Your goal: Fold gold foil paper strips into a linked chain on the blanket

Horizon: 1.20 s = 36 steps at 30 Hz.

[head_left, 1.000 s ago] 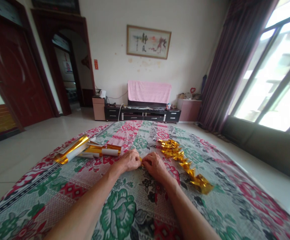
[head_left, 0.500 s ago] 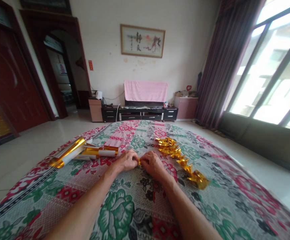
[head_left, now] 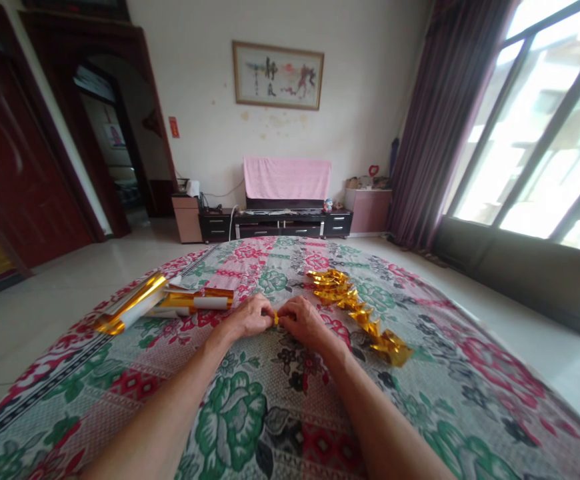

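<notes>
Close together over the middle of the table, my left hand [head_left: 254,315] and my right hand [head_left: 297,316] pinch a small piece of gold foil paper [head_left: 276,319] between them. Most of that piece is hidden by my fingers. To the right of my right hand, a row of folded gold foil pieces [head_left: 365,319] runs from the back toward the front right. Left of my left hand lie curled gold foil sheets [head_left: 135,303] with white backs, and another rolled sheet [head_left: 213,299] sits beside them.
A flowered cloth [head_left: 235,417] in green, red and grey covers the round table. Beyond it stands a low black cabinet [head_left: 285,223] with a pink cloth [head_left: 287,177] draped over something on top. A purple curtain [head_left: 445,127] and large window are at the right.
The view has shifted slightly. Both hands stay together at the same spot on the table, still pinching the small foil piece, with only slight finger movement.
</notes>
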Available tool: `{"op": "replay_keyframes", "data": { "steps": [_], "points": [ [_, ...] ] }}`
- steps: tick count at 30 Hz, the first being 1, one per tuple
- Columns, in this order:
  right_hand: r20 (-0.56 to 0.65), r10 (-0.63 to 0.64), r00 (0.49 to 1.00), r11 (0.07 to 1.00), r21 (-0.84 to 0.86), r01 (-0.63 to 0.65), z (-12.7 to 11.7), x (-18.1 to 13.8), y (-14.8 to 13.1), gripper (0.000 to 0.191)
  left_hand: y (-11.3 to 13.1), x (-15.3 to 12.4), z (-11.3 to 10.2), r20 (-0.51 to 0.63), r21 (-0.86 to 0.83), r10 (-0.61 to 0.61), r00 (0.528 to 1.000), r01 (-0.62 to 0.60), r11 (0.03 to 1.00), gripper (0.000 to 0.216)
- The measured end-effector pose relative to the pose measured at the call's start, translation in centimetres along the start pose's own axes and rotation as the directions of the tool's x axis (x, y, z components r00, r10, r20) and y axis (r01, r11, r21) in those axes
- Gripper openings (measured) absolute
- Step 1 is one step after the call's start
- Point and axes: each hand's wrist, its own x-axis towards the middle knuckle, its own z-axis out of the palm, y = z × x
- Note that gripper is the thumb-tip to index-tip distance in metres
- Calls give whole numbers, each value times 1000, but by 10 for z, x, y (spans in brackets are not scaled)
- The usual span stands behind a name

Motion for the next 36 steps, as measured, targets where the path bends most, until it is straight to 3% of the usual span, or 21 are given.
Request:
{"op": "replay_keyframes", "data": {
  "steps": [5,11,18,25,31,36],
  "points": [
    [13,-55,998,998,30,54,-1,0,5,17,-1,1,0,4,-2,-7,1000,7,1000,14],
    [-154,-83,985,997,-12,82,4,-3,5,29,2,-1,-4,14,32,9,1000,-9,999,14],
    [2,16,1000,986,-166,-15,6,-1,1,34,4,-3,-6,-28,87,187,982,-184,979,15],
    [-74,63,995,978,-194,-76,8,-1,2,28,-1,-3,-3,-78,100,185,980,-177,979,17],
    [-97,97,991,975,-188,-114,1,-2,-4,35,-5,0,1,-198,89,213,957,-199,976,24],
    [-86,112,990,983,-138,-123,-1,-3,-7,32,-8,1,4,-192,63,264,945,-257,964,22]
  ]
}}
